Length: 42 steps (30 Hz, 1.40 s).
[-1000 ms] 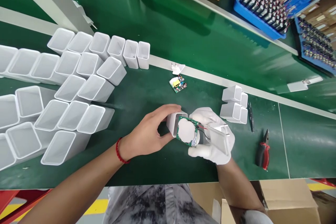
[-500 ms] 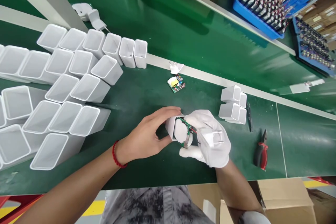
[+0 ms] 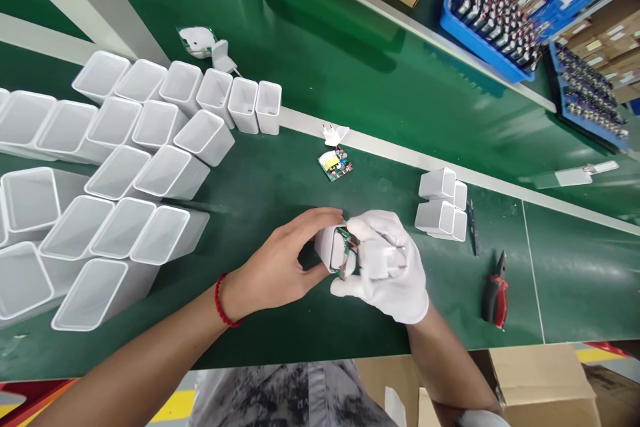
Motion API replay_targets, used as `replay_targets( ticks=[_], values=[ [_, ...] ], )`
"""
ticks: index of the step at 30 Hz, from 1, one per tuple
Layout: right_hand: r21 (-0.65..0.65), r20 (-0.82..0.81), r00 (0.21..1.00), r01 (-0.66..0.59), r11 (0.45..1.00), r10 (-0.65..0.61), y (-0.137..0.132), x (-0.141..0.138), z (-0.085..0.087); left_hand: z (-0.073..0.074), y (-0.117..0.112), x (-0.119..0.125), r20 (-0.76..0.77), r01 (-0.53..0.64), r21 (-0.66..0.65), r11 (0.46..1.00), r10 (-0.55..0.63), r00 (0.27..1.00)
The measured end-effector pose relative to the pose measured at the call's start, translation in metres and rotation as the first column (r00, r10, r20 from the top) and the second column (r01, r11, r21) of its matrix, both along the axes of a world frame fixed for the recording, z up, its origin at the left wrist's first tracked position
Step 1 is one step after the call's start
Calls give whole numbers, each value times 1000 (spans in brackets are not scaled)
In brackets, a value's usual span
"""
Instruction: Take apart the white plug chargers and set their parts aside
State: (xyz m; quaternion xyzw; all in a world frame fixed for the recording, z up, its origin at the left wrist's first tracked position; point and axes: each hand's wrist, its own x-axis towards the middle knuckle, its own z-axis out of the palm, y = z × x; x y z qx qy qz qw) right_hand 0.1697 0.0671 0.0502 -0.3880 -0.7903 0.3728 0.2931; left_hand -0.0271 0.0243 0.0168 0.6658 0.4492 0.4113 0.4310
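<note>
My bare left hand (image 3: pixel 283 260) grips a small white plastic housing (image 3: pixel 326 248) from the left, thumb below and fingers above. In its right-facing mouth sits a green circuit board (image 3: pixel 344 255) with white padding, partly inside the housing. My right hand (image 3: pixel 395 267), in a white glove, pinches the board by its edges between thumb and fingers. A white plug cap (image 3: pixel 384 259) with two pins lies against the gloved palm, and red wire shows between it and the board. The far side of the housing is hidden by my left fingers.
Many open white housings (image 3: pixel 163 233) stand at left. Beyond my hands lies a circuit board with a yellow part (image 3: pixel 334 164). At right are more housings (image 3: pixel 436 217), a black tool (image 3: pixel 473 227) and red-black pliers (image 3: pixel 496 293). A blue tray (image 3: pixel 487 27) sits on the shelf.
My right hand has moved left towards the housing, and the board has gone deeper into it. The plug cap has come along with the glove. My left hand stays nearly in place.
</note>
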Motion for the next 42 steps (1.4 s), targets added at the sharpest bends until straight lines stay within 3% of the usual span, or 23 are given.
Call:
replay_targets(
  ticks=[4, 6, 8, 10, 13, 16, 20, 24, 31, 35, 42],
  values=[
    [-109, -18, 996, 86, 990, -89, -5, -2, -8, -4, 0, 5, 83, -77, -53, 996, 81, 993],
    [-281, -60, 997, 26, 959, -45, -9, -6, -10, -8, -1, 9, 107, -142, -68, 987, 149, 983],
    [-487, -191, 981, -100, 868, 5, -13, -13, -10, -10, -2, 12, 102, -196, -61, 979, 201, 974],
    [-610, -306, 952, -180, 772, -20, -17, -20, -10, -10, -3, 13, 96, -225, -44, 973, 228, 969],
    [-704, -356, 919, -147, 695, -167, -17, -25, -12, -3, -2, 8, 183, -157, -102, 982, 174, 968],
    [-741, -390, 897, -170, 650, -210, -13, -22, -13, 8, 3, -4, 343, 4, -311, 950, 108, 933],
    [-741, -398, 904, -218, 635, -155, -9, -17, -13, 18, 9, -14, 371, 96, -549, 830, 139, 918],
    [-728, -401, 908, -237, 643, -120, -8, -18, -13, 19, 10, -15, 402, 136, -603, 786, 152, 903],
    [-749, -401, 903, -226, 623, -156, -7, -18, -18, 16, 10, -13, 384, 104, -621, 777, 186, 904],
    [-756, -434, 878, -232, 612, -204, -10, -17, -22, 13, 6, -11, 362, 57, -582, 811, 196, 911],
    [-700, -410, 877, -127, 702, -250, -18, -16, -33, 8, 3, -10, 421, 54, -489, 871, 181, 889]
  ],
)
